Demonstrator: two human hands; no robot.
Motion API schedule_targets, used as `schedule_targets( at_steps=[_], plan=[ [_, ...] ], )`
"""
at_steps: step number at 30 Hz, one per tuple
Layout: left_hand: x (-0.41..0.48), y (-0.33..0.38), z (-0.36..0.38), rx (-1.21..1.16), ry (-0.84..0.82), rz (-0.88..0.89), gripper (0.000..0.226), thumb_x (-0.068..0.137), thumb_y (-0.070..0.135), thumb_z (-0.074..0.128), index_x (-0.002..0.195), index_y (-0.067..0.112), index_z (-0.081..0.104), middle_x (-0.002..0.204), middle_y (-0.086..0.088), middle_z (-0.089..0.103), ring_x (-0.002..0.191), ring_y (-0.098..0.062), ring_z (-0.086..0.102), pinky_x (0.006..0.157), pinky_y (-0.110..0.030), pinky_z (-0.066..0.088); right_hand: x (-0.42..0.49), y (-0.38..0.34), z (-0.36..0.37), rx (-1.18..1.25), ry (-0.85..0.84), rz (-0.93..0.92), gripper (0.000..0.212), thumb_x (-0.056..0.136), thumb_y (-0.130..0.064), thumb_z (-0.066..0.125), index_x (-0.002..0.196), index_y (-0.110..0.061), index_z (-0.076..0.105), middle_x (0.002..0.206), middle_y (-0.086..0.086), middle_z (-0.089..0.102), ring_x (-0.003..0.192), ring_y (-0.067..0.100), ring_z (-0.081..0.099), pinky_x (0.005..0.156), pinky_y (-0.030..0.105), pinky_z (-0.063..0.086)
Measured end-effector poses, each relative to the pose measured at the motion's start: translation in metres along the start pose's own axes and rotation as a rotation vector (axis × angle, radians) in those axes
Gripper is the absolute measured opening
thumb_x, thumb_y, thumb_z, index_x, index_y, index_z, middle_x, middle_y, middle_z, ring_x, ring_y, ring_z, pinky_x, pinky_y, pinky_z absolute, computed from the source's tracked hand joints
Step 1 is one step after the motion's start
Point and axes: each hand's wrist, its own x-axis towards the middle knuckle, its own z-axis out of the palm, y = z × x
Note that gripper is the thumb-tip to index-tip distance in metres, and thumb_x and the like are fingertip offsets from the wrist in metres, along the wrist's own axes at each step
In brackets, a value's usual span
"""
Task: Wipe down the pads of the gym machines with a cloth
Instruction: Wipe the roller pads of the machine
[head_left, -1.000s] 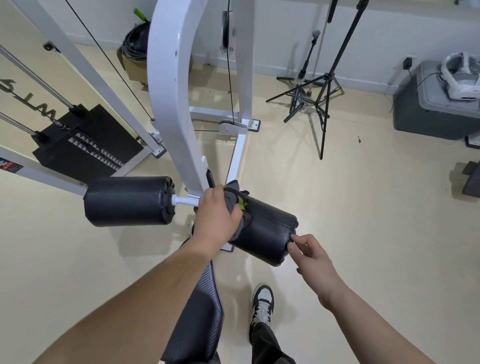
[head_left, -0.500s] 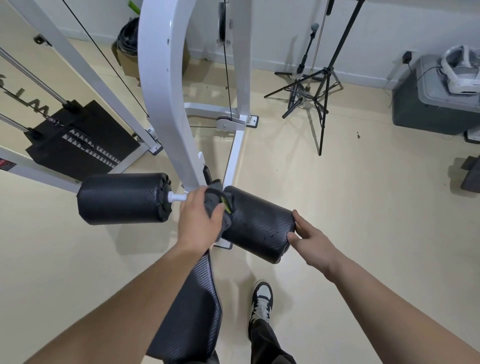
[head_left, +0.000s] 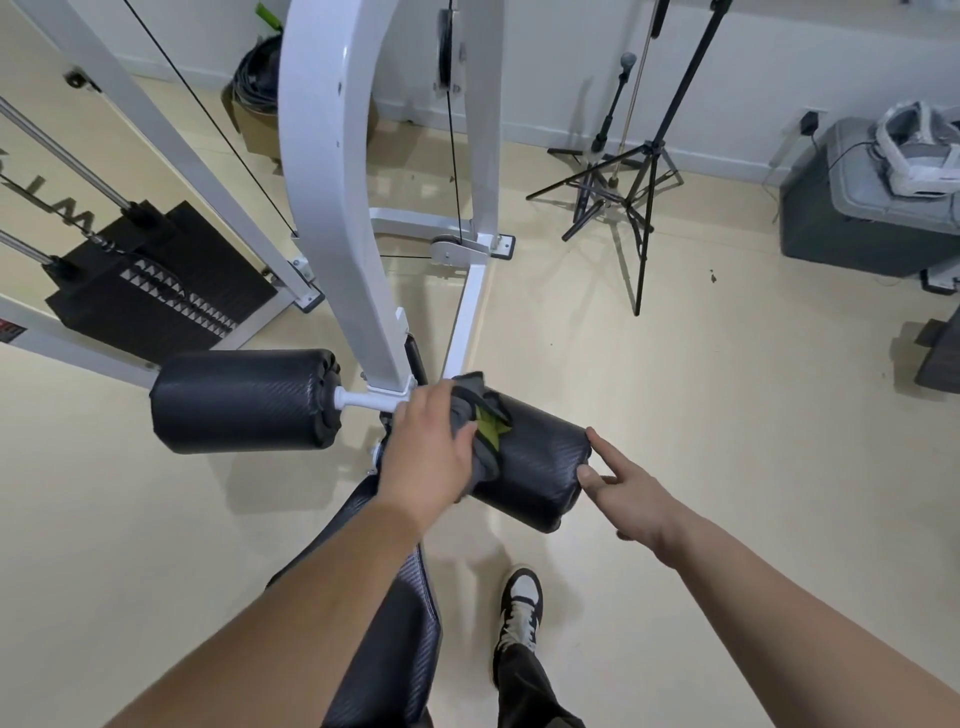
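The right roller pad (head_left: 535, 467) and the left roller pad (head_left: 239, 400) are covered in black vinyl with a fine woven texture, like carbon fibre, and a soft sheen. The seat pad (head_left: 405, 639) has the same textured black vinyl. A crumpled cloth (head_left: 480, 415) is soft, matt grey fabric with a yellow-green patch. The machine frame (head_left: 332, 182) is smooth metal painted glossy white. The guide rods (head_left: 62, 150) are bare polished metal. The weight stack (head_left: 156, 291) is matt black. The floor (head_left: 727, 441) is smooth, pale cream and glossy, showing faint reflections. The tripod stands (head_left: 644, 171) are thin matt black metal. A storage bin (head_left: 852, 218) looks like matt grey plastic.
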Motion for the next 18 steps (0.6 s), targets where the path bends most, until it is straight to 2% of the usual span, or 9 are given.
schedule_targets(
  at_steps=[3, 5, 7, 9, 11, 13, 15, 16, 18],
  plan=[
    [-0.004, 0.02, 0.004, 0.002, -0.007, 0.011, 0.049, 0.096, 0.024, 0.064, 0.141, 0.015, 0.047, 0.129, -0.007, 0.052, 0.117, -0.028, 0.046, 0.103, -0.041, 0.042, 0.003, 0.001, -0.001, -0.015, 0.009, -0.004, 0.058, 0.105, -0.043, 0.048, 0.155, -0.057, 0.021, 0.124, -0.01, 0.064, 0.122, 0.018, 0.048, 0.114, 0.045, 0.041],
    [-0.024, 0.046, 0.017, -0.002, -0.112, 0.169, 0.052, 0.093, 0.023, 0.067, 0.141, 0.012, 0.049, 0.128, -0.009, 0.053, 0.11, -0.03, 0.048, 0.097, -0.045, 0.047, 0.002, 0.002, 0.0, -0.026, 0.014, -0.01, 0.058, 0.104, -0.043, 0.048, 0.155, -0.057, 0.023, 0.122, -0.008, 0.064, 0.122, 0.017, 0.05, 0.111, 0.043, 0.042],
    [-0.035, 0.054, 0.024, 0.002, -0.234, 0.325, 0.057, 0.093, 0.026, 0.067, 0.145, 0.011, 0.047, 0.134, -0.009, 0.052, 0.113, -0.03, 0.048, 0.092, -0.049, 0.052, 0.0, 0.002, 0.001, -0.035, 0.008, -0.03, 0.058, 0.104, -0.042, 0.049, 0.154, -0.056, 0.024, 0.115, -0.01, 0.067, 0.118, 0.016, 0.053, 0.105, 0.038, 0.044],
    [-0.017, 0.043, 0.014, 0.023, -0.28, 0.395, 0.057, 0.093, 0.029, 0.066, 0.145, 0.017, 0.046, 0.133, -0.007, 0.052, 0.117, -0.03, 0.048, 0.092, -0.048, 0.053, -0.001, 0.003, 0.001, -0.037, 0.006, -0.056, 0.058, 0.104, -0.041, 0.051, 0.154, -0.055, 0.025, 0.107, -0.012, 0.067, 0.11, 0.016, 0.056, 0.101, 0.036, 0.044],
    [0.01, 0.026, 0.001, 0.046, -0.204, 0.3, 0.05, 0.093, 0.027, 0.065, 0.14, 0.02, 0.049, 0.127, -0.007, 0.053, 0.118, -0.031, 0.048, 0.098, -0.046, 0.048, -0.003, 0.007, 0.005, -0.034, 0.013, -0.083, 0.059, 0.104, -0.038, 0.053, 0.154, -0.052, 0.026, 0.113, -0.01, 0.068, 0.113, 0.016, 0.059, 0.101, 0.033, 0.041],
    [0.039, 0.003, -0.011, 0.081, -0.109, 0.055, 0.045, 0.096, 0.027, 0.063, 0.137, 0.013, 0.05, 0.126, -0.013, 0.053, 0.118, -0.036, 0.05, 0.102, -0.048, 0.044, -0.007, 0.012, 0.013, -0.018, 0.029, -0.119, 0.059, 0.103, -0.035, 0.055, 0.152, -0.052, 0.026, 0.131, -0.005, 0.063, 0.125, 0.015, 0.058, 0.104, 0.033, 0.042],
    [0.048, -0.005, -0.015, 0.053, -0.083, -0.135, 0.044, 0.098, 0.031, 0.061, 0.135, 0.009, 0.05, 0.126, -0.016, 0.055, 0.118, -0.038, 0.053, 0.1, -0.048, 0.046, -0.012, 0.018, 0.02, 0.001, 0.049, -0.147, 0.06, 0.103, -0.032, 0.054, 0.15, -0.055, 0.025, 0.139, -0.008, 0.056, 0.135, 0.012, 0.052, 0.111, 0.037, 0.042],
    [0.042, 0.001, -0.013, 0.037, -0.091, -0.125, 0.043, 0.097, 0.031, 0.062, 0.133, 0.01, 0.051, 0.124, -0.015, 0.056, 0.116, -0.037, 0.054, 0.099, -0.047, 0.046, -0.014, 0.021, 0.023, -0.011, 0.062, -0.157, 0.06, 0.102, -0.031, 0.055, 0.149, -0.056, 0.025, 0.139, -0.01, 0.054, 0.136, 0.011, 0.05, 0.113, 0.039, 0.042],
    [0.014, 0.023, 0.001, 0.022, -0.142, 0.036, 0.041, 0.094, 0.031, 0.063, 0.13, 0.013, 0.053, 0.12, -0.012, 0.057, 0.111, -0.034, 0.053, 0.095, -0.046, 0.047, -0.018, 0.026, 0.028, -0.069, 0.087, -0.186, 0.06, 0.101, -0.031, 0.058, 0.146, -0.055, 0.027, 0.135, -0.017, 0.054, 0.132, 0.014, 0.053, 0.109, 0.04, 0.044]
  ],
)
